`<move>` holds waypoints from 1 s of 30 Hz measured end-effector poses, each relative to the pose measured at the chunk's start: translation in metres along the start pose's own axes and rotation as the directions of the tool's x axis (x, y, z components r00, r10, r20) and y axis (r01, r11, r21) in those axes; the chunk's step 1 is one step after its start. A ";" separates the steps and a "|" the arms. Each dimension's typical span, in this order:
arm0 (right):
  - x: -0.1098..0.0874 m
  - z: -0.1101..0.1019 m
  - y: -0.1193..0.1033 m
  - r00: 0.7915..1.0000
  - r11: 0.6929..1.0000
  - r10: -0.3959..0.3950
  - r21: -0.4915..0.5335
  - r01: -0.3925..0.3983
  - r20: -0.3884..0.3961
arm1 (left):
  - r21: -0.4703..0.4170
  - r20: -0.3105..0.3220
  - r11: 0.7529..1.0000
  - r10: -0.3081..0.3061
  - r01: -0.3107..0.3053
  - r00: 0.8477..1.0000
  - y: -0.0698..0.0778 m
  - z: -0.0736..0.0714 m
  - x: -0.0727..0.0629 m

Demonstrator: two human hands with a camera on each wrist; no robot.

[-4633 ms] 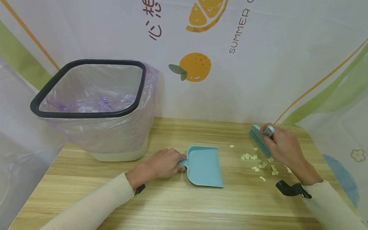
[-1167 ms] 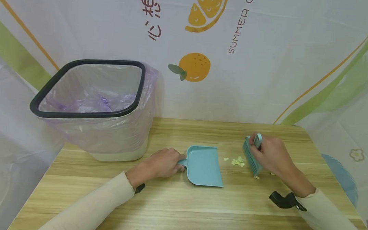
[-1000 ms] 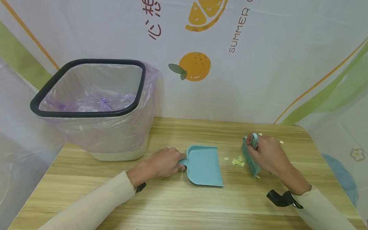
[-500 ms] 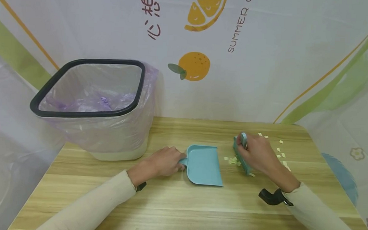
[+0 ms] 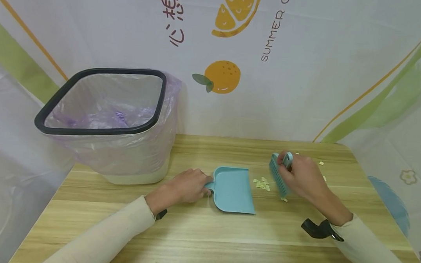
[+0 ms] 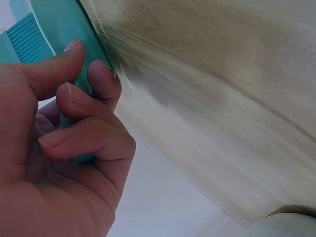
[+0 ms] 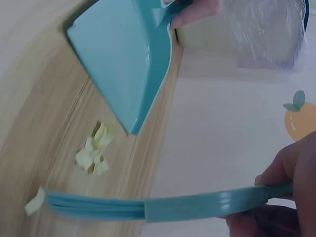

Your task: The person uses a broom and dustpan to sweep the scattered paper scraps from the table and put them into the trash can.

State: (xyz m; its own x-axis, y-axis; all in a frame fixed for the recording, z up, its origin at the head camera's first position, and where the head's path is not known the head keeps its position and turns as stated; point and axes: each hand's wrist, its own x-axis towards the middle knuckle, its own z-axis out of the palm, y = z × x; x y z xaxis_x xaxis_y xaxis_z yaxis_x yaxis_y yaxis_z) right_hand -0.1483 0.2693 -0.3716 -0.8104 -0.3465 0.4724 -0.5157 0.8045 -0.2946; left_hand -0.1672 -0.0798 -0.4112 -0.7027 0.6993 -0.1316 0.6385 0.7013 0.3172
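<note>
My left hand [image 5: 190,186] grips the short handle of a light blue dustpan [image 5: 233,190], which lies on the wooden table with its wide lip facing right. In the left wrist view the thumb and curled fingers [image 6: 98,133] close round that handle. On the right, my right hand [image 5: 305,177] holds a matching blue hand brush [image 5: 278,175] by its handle, bristles toward the dustpan. A small heap of pale yellow paper scraps [image 5: 262,184] lies between the brush and the dustpan's lip. One scrap sits at the near tip of the bristles; a few others lie behind the right hand.
A bin [image 5: 139,156] with a black rim and a translucent purple liner stands at the table's back left. A white printed curtain [image 5: 286,103] hangs right behind the table [image 5: 205,241].
The brush has moved left overall, sweeping scraps into a tighter heap closer to the dustpan. Since half a second ago it has drawn slightly back right. Left hand and dustpan stay put.
</note>
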 end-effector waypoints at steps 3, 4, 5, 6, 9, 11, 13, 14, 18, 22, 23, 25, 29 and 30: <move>-0.006 -0.005 0.004 1.000 0.999 0.016 -0.030 -0.016 0.010 | -0.002 -0.002 1.000 -0.001 0.001 1.000 0.000 0.000 -0.001; -0.008 -0.006 0.005 1.000 0.999 0.019 -0.038 -0.019 0.016 | -0.003 -0.001 1.000 -0.003 0.003 1.000 -0.001 0.000 -0.001; -0.010 -0.007 0.006 1.000 0.999 0.019 -0.044 -0.019 0.018 | -0.004 -0.002 1.000 -0.004 0.004 1.000 -0.001 0.000 -0.001; -0.012 -0.008 0.007 1.000 0.999 0.017 -0.050 -0.016 0.018 | -0.004 -0.002 1.000 -0.006 0.006 1.000 0.000 0.000 -0.001; -0.017 -0.007 0.010 1.000 0.998 -0.007 -0.060 0.008 0.013 | -0.008 -0.004 1.000 -0.008 0.008 1.000 0.000 -0.001 -0.002; -0.018 -0.004 0.011 1.000 0.998 -0.026 -0.054 0.025 -0.001 | -0.008 -0.006 1.000 -0.007 0.007 1.000 0.000 -0.002 -0.002; -0.019 -0.001 0.011 0.999 0.998 -0.041 -0.047 0.040 -0.012 | -0.006 -0.008 1.000 -0.005 0.005 1.000 0.000 -0.002 -0.002; -0.019 0.001 0.011 0.999 0.998 -0.042 -0.043 0.041 -0.016 | -0.005 -0.009 1.000 -0.003 0.003 1.000 0.000 -0.002 -0.002; -0.014 0.008 0.010 0.999 0.999 -0.027 -0.032 0.027 -0.023 | -0.002 -0.012 1.000 -0.001 0.001 1.000 0.000 -0.001 -0.002; -0.008 0.013 0.010 0.999 1.000 -0.006 -0.023 0.005 -0.035 | -0.001 -0.014 1.000 0.005 -0.005 1.000 0.000 0.000 -0.001; -0.007 0.014 0.010 0.999 1.000 -0.001 -0.022 0.000 -0.041 | -0.001 -0.015 1.000 0.007 -0.007 1.000 0.000 0.000 -0.001; -0.004 0.015 0.009 0.999 1.000 0.006 -0.015 -0.007 -0.046 | 0.002 -0.016 1.000 0.011 -0.011 1.000 0.000 0.000 -0.001; 0.001 0.014 0.008 0.999 0.999 0.037 0.027 -0.037 -0.029 | 0.009 -0.016 1.000 0.014 -0.013 1.000 0.000 0.000 -0.001; 0.001 0.013 0.007 0.998 0.998 0.050 0.040 -0.050 -0.022 | 0.009 -0.016 1.000 0.013 -0.013 1.000 0.000 0.000 -0.001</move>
State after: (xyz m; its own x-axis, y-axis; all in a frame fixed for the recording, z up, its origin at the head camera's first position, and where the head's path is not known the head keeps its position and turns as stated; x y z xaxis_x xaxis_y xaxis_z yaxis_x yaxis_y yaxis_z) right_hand -0.1567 0.2681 -0.3842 -0.8292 -0.2949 0.4749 -0.4855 0.8009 -0.3504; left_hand -0.1667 -0.0803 -0.4109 -0.6991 0.7061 -0.1127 0.6504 0.6934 0.3101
